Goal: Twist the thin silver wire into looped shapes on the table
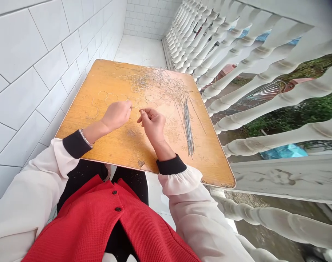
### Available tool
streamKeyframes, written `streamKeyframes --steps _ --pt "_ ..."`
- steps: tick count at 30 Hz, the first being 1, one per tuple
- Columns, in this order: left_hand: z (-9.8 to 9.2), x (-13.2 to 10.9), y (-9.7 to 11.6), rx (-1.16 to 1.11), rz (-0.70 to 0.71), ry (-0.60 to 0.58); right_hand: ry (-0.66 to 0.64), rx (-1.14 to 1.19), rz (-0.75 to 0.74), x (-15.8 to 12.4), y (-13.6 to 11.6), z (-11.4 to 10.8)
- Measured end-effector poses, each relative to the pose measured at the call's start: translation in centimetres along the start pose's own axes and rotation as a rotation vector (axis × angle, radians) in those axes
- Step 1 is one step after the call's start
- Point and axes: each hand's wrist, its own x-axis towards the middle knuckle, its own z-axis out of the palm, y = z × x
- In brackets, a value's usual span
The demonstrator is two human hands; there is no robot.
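Observation:
My left hand is closed in a pinch over the middle of the wooden tabletop, its thumb and fingertips turned toward the other hand. Facing it across a small gap, my right hand pinches with thumb and forefinger, the other fingers curled. A thin wire curves faintly between the two sets of fingertips; its ends are too fine to follow. Just beyond the hands lie several wire rings. Right of my right hand rests a bundle of straight grey wires.
A tangled heap of bent wires covers the table's far side. White tiles line the wall at the left. Along the right runs a white balustrade, with plants outside. The table's near edge is close to my lap.

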Motion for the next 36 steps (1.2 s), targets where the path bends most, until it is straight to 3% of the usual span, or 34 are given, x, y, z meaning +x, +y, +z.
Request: streamKeyframes --steps 11,16,27,32,36 --pt "1.7 -0.1 -0.7 -0.287 0.026 0.178 0.011 0.089 0.0 0.0 -0.3 -0.1" --pt "2.3 0.0 -1.4 -0.37 0.031 0.15 0.01 0.122 0.063 0.0 -0.4 0.1" --pt "2.0 -0.1 -0.9 -0.167 0.001 0.179 -0.001 0.107 0.097 -0.5 -0.5 0.4" --pt "2.4 -0.1 -1.1 -0.3 0.003 0.201 0.039 0.118 0.091 -0.6 -0.4 0.6" --pt "2.9 -0.4 -1.3 -0.466 -0.012 0.141 0.047 0.062 0.079 -0.2 0.4 0.4"
